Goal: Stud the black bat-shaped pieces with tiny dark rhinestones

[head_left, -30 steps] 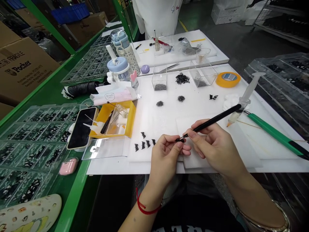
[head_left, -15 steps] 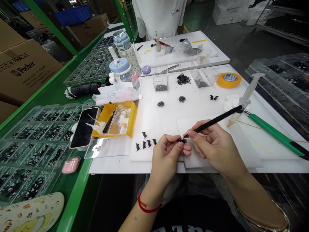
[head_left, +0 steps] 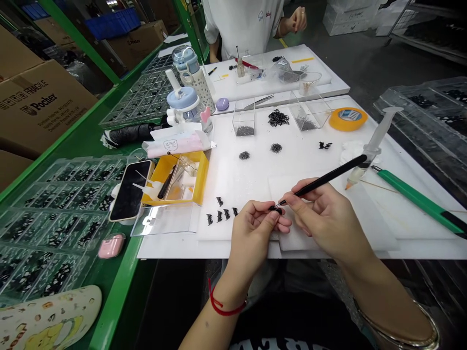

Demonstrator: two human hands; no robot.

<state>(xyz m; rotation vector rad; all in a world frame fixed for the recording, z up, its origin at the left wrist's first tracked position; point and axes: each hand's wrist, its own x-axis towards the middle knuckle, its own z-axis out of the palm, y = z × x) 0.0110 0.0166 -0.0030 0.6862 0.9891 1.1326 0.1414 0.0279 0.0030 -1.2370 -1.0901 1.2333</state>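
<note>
Between the thumb and fingers of my left hand (head_left: 255, 228) is a small black piece (head_left: 276, 210), mostly covered by the fingertips. My right hand (head_left: 321, 214) is closed around a slim black pen-like tool (head_left: 328, 174). Its thin metal tip touches or nearly touches the black piece; which of the two I cannot tell. Several black bat-shaped pieces (head_left: 219, 216) lie on the white foam sheet (head_left: 241, 182) left of my left hand. Beyond my hands sit small piles of dark beads (head_left: 276, 148) and a heap of black bits (head_left: 278, 118).
At left are a yellow tray (head_left: 199, 187) of tools, a phone (head_left: 130, 190) and compartment boxes (head_left: 54, 218). A syringe (head_left: 375, 141), orange tape (head_left: 348, 119) and a green-handled cutter (head_left: 416, 194) lie right. Clear boxes (head_left: 244, 119) stand behind. A person in a white shirt (head_left: 244, 26) is across the table.
My hands stay almost in place, the tool tip still at the black piece. The view has shifted slightly. Across the table, the other person's hand has come up into sight.
</note>
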